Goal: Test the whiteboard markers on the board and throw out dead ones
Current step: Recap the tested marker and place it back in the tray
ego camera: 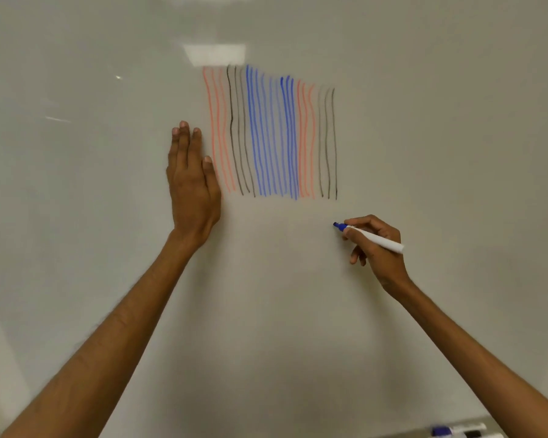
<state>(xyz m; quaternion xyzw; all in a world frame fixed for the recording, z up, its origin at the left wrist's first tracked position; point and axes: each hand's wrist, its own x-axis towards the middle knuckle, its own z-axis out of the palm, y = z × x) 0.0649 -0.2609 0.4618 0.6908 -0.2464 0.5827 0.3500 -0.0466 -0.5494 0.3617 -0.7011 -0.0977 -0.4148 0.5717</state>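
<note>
Forearms rise from both bottom corners; low right, a ledge [418, 433] carries spare markers [459, 430], blurred; the whiteboard [266, 295] stands wide and bare beneath the test lines [269, 134] and out to the left; left hand [192, 181] lies flat on the board, fingers straight and together, just beside the leftmost red strokes; right hand [377, 245] pinches an uncapped blue marker [374, 238], tip pointing left, below the rightmost black strokes and apart from them; tip contact, can't tell.

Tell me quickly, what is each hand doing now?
Left hand: open, fingers straight, flat on the whiteboard.
Right hand: holding the blue marker, uncapped.
</note>
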